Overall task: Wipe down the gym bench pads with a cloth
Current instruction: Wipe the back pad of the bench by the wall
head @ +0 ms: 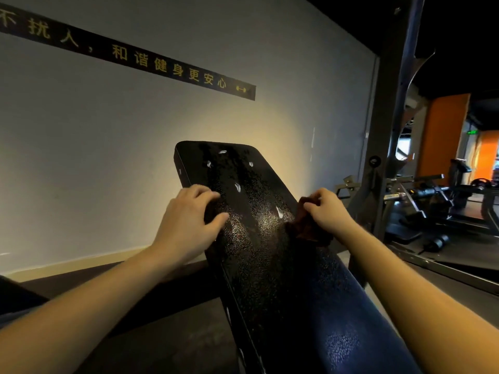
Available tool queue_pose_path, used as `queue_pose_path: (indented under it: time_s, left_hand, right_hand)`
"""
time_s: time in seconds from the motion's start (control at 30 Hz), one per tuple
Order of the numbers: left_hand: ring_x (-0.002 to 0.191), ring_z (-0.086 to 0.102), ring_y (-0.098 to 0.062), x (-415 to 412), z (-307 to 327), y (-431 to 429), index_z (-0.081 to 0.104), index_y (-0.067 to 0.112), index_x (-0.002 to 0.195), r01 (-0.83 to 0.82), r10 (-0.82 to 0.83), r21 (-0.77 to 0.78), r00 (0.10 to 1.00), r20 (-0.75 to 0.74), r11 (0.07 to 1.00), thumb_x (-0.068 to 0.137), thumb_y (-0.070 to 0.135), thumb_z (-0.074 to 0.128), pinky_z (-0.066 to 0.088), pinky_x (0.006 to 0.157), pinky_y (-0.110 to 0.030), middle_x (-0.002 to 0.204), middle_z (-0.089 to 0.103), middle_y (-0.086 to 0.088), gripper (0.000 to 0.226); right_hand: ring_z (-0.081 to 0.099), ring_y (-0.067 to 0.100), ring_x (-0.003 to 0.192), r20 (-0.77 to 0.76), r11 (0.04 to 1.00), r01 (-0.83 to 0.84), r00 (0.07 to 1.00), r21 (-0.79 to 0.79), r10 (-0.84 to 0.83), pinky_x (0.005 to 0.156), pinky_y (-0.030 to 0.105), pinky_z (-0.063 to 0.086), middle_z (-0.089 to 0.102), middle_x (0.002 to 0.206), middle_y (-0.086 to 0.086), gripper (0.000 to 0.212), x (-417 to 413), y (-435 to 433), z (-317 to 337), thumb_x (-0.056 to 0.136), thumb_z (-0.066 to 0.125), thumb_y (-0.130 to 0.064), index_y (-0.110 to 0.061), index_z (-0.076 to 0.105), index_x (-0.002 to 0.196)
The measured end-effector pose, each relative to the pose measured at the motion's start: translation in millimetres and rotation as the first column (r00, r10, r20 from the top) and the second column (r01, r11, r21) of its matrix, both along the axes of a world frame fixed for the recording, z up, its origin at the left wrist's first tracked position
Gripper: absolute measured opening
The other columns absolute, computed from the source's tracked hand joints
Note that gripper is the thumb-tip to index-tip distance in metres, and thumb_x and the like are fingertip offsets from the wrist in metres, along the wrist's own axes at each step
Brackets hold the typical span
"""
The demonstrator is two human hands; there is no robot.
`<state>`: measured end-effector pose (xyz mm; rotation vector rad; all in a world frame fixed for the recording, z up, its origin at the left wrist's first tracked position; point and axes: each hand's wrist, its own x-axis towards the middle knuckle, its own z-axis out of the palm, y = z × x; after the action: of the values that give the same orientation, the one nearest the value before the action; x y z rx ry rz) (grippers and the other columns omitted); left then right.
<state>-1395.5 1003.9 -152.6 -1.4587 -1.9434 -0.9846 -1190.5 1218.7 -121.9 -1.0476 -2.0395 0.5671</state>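
While the pale wall (108, 157) fills most of what we see, the black bench pad (270, 265) comes next in size. It rises at a tilt from the bottom edge toward that wall, and its pebbled face shines under the light. To its right stands a dark rack upright (388, 103), with more gym machines (445, 195) in the dim room beyond. Across the wall slants a dark banner (162, 68) printed with yellow characters.

Our left hand (189, 220) lies over the pad's left edge. Its fingers are loosely bent, and the fingertips and thumb rest on the pad's face, closed round nothing. Our right hand (329, 211) is at the pad's right edge, level with the left. Its fingers and thumb are curled tight on a bunched, dark reddish-brown cloth (307, 225). The cloth is pressed against that right edge and hangs a little below the hand. Smallest of all, a few white nicks (279, 211) dot the upper half of the pad, between and beyond our hands.
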Motion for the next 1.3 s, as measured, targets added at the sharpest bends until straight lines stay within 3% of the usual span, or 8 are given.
queue_pose_path:
  time_s: [0.2,0.33,0.6,0.8,0.97,1.03,1.13,1.3]
  left_hand:
    - [0.156,0.019,-0.018,-45,-11,27,0.038,0.02,0.158,-0.111,0.106,-0.059,0.99,-0.092,0.992,0.094,0.074,0.02,0.016,0.128,-0.041,0.167,0.03,0.0,0.086]
    - [0.157,0.008,-0.009,-51,-22,32,0.031,0.024,0.161,-0.028,0.028,0.001,0.998,-0.052,1.0,0.096,0.072,0.022,0.01,0.129,-0.037,0.17,0.021,0.007,0.082]
    - [0.156,0.016,-0.01,-58,-22,34,0.04,0.024,0.158,0.003,0.0,0.031,0.997,-0.078,1.0,0.093,0.075,0.025,0.015,0.127,-0.039,0.167,0.029,0.008,0.083]
    - [0.155,0.023,-0.016,-62,-20,34,0.045,0.021,0.154,-0.02,0.023,0.03,0.993,-0.118,0.999,0.094,0.076,0.024,0.021,0.125,-0.046,0.164,0.036,0.002,0.084]
    - [0.156,0.02,-0.015,-57,-26,42,0.047,0.018,0.154,0.018,-0.013,0.094,0.998,-0.054,0.995,0.094,0.07,0.029,0.019,0.126,-0.043,0.164,0.036,0.001,0.081]
    - [0.156,0.02,-0.015,-59,-26,41,0.047,0.018,0.154,0.019,-0.012,0.083,0.997,-0.078,0.996,0.094,0.071,0.029,0.019,0.127,-0.043,0.164,0.036,0.001,0.081]
    - [0.156,0.02,-0.015,-60,-26,38,0.046,0.02,0.154,0.009,-0.003,0.065,0.995,-0.095,0.998,0.095,0.071,0.028,0.019,0.127,-0.044,0.164,0.035,0.002,0.08]
    - [0.156,0.018,-0.012,-63,-24,35,0.044,0.023,0.155,0.002,0.003,0.047,0.993,-0.117,0.999,0.095,0.074,0.023,0.016,0.127,-0.043,0.165,0.033,0.005,0.081]
  right_hand:
    - [0.057,0.033,0.109,0.041,0.953,0.188,0.978,0.235,-0.203,0.086,0.043,0.048,0.059,0.117,0.012,0.032,-42,-7,-43,0.104,0.048,-0.038,-0.011,0.054,0.12]
    - [0.061,0.031,0.104,-0.018,0.954,0.129,0.991,0.269,-0.129,0.088,0.04,0.047,0.065,0.11,0.009,0.015,-38,-6,-47,0.099,0.056,-0.021,-0.013,0.064,0.111]
    - [0.065,0.021,0.108,-0.039,0.903,-0.111,0.989,0.416,0.139,0.099,0.036,0.049,0.073,0.116,0.001,0.022,-108,-13,-2,0.1,0.059,-0.02,-0.018,0.072,0.117]
    - [0.067,0.028,0.099,0.128,0.891,0.057,0.983,0.451,-0.128,0.085,0.042,0.055,0.073,0.106,0.004,0.019,-43,15,-29,0.101,0.055,-0.029,-0.02,0.071,0.108]
    - [0.067,0.01,0.089,0.047,0.877,-0.107,0.994,0.469,0.096,0.082,0.029,0.05,0.073,0.094,-0.011,0.015,3,-50,-84,0.093,0.058,-0.026,-0.023,0.073,0.097]
    - [0.066,0.014,0.09,0.073,0.831,-0.174,0.984,0.529,0.16,0.082,0.031,0.05,0.072,0.095,-0.006,0.016,-18,-53,-74,0.094,0.057,-0.024,-0.019,0.071,0.099]
    - [0.065,0.025,0.093,0.119,0.813,-0.136,0.989,0.567,0.083,0.083,0.039,0.052,0.071,0.099,0.004,0.02,-66,-15,-35,0.098,0.052,-0.025,-0.015,0.07,0.103]
    - [0.065,0.035,0.1,0.054,0.901,0.109,0.988,0.42,-0.145,0.082,0.04,0.052,0.072,0.108,0.011,0.021,-103,41,7,0.102,0.052,-0.024,-0.013,0.068,0.109]
